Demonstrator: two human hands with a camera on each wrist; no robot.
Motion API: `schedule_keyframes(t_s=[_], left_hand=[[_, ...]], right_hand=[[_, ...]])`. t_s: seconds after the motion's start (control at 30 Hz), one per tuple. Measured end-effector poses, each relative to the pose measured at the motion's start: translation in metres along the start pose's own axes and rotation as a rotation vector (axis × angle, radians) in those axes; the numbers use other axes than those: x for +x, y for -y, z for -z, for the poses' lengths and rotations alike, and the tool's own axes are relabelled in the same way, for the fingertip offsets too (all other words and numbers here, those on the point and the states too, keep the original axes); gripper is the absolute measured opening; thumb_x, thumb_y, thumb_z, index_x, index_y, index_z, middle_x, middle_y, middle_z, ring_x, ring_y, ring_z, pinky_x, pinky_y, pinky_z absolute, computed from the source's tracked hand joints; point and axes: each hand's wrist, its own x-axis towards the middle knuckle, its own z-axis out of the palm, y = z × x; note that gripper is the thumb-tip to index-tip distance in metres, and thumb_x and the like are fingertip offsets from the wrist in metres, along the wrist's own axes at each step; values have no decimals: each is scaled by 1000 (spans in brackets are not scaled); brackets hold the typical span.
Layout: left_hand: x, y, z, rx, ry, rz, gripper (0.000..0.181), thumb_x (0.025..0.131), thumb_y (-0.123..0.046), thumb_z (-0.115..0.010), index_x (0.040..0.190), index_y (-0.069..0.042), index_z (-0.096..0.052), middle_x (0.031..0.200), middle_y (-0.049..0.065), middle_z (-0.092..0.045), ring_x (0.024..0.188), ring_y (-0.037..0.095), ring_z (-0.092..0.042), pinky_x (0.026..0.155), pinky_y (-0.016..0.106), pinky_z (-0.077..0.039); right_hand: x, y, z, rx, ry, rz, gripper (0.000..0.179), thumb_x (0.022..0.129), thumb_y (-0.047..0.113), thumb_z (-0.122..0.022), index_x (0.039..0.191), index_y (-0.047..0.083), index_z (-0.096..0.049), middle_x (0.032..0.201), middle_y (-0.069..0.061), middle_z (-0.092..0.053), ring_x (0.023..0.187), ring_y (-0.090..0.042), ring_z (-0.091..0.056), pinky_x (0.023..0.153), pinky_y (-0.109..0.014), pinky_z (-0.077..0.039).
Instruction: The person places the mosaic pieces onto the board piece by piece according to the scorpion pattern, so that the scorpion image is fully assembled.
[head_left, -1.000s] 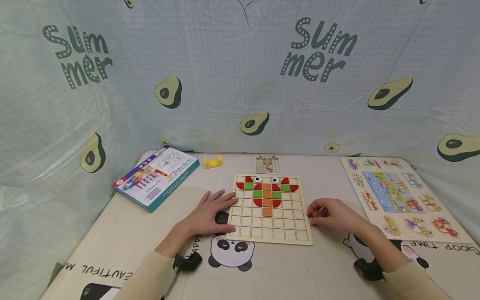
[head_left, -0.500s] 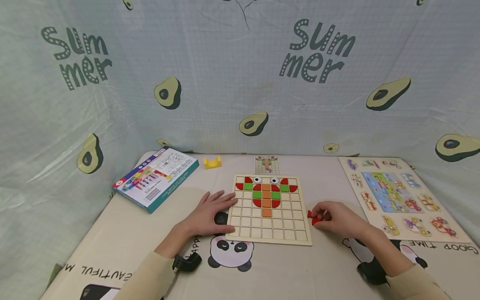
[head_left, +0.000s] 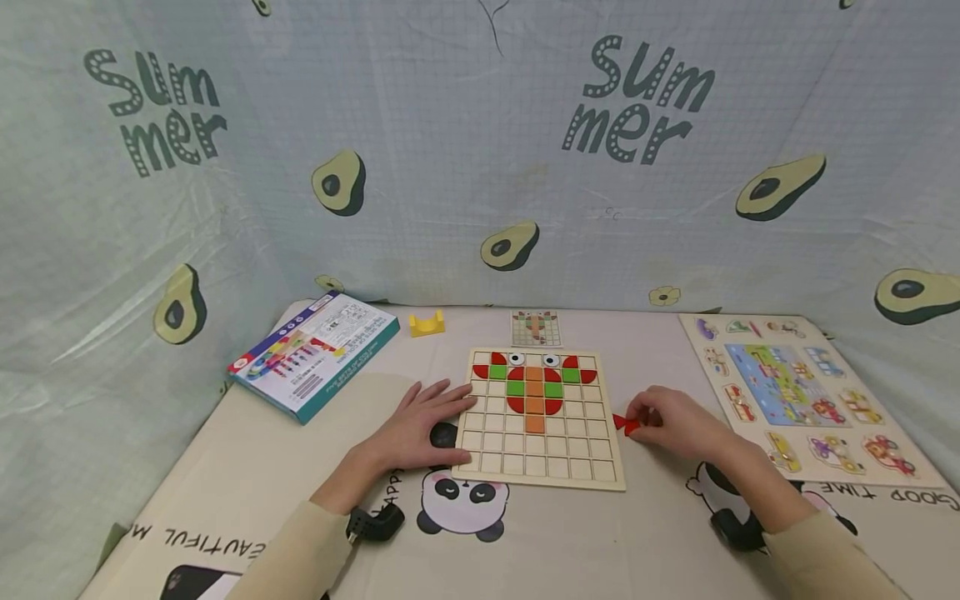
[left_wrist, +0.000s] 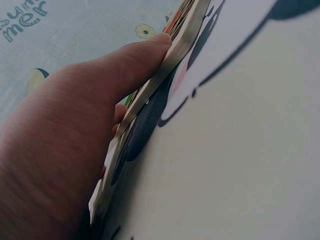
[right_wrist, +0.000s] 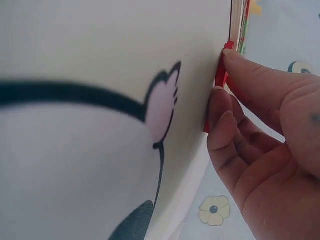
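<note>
A square wooden grid board [head_left: 592,454] lies on the table, with red, green and orange tiles and two eye discs set in its upper cells. My left hand [head_left: 422,425] rests at its left edge, fingers spread over the rim. In the left wrist view the thumb [left_wrist: 135,62] lies along the board's edge [left_wrist: 150,92]. Right of the board, my right hand [head_left: 671,423] pinches a red tile [head_left: 632,427] between thumb and curled fingers. Another red triangular tile [head_left: 618,422] lies beside it at the board's edge. Red also shows between the fingertips [right_wrist: 220,95] in the right wrist view.
A small pattern card [head_left: 536,328] lies behind the board. A yellow U-shaped piece [head_left: 427,323] and a flat game box [head_left: 315,350] sit at the back left. To the right lies a wooden picture puzzle [head_left: 795,400]. A dark-cornered object [head_left: 195,583] shows at the front left.
The red tiles, first mostly hidden by my right hand, now show beside the board. My right hand drew back slightly, then moved up a little. The left hand stays still.
</note>
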Motion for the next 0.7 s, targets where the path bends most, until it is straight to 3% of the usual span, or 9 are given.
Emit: schedule_keyframes(t_s=[0.43, 0.7], left_hand=[[1, -1, 0, 1, 4, -1, 84, 84, -63, -68, 154, -22, -46, 162, -2, -33, 152, 31, -16, 119, 60, -1], [1, -1, 1, 1, 7, 2, 84, 84, -64, -68, 154, -23, -45, 162, -2, -33, 152, 31, -16, 119, 60, 0]], right_hand=[[11, -8, 6, -2, 7, -53, 15, 88, 11, -78, 100, 7, -69, 88, 1, -55, 80, -18, -50, 68, -30, -46], [12, -8, 4, 4, 10, -55, 15, 86, 10, -80, 93, 8, -67, 86, 2, -56, 79, -17, -51, 68, -30, -46]])
